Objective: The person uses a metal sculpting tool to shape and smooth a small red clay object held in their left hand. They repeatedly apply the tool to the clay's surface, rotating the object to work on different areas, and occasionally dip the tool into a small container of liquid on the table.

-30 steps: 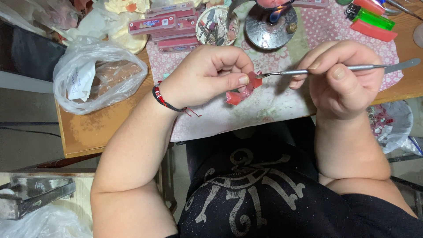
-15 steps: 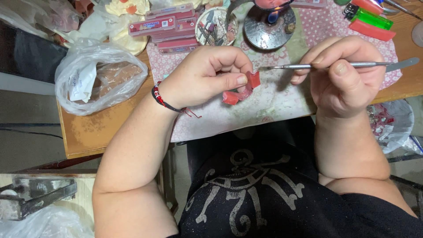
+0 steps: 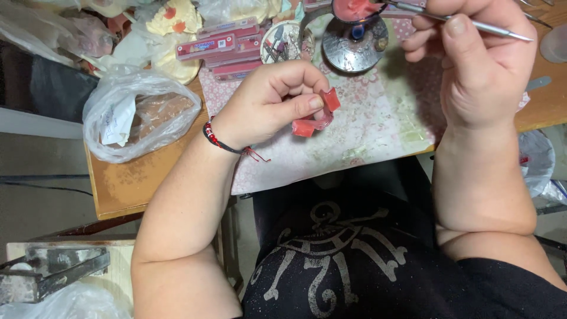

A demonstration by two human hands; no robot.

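- Left hand (image 3: 269, 106) pinches a curved red wax piece (image 3: 316, 118) over the patterned cloth (image 3: 378, 130).
- Right hand (image 3: 478, 65) grips a slim metal tool (image 3: 472, 23) (long axis nearly level), its tip toward a burner (image 3: 353, 36) at the desk's (image 3: 127, 183) far edge.

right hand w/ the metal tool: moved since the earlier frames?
Yes. The right hand carried the metal tool away from the red piece, up toward the round burner dish.

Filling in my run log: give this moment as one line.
left hand: grip on red wax piece | right hand: grip on metal tool, tip at burner | surface: patterned cloth
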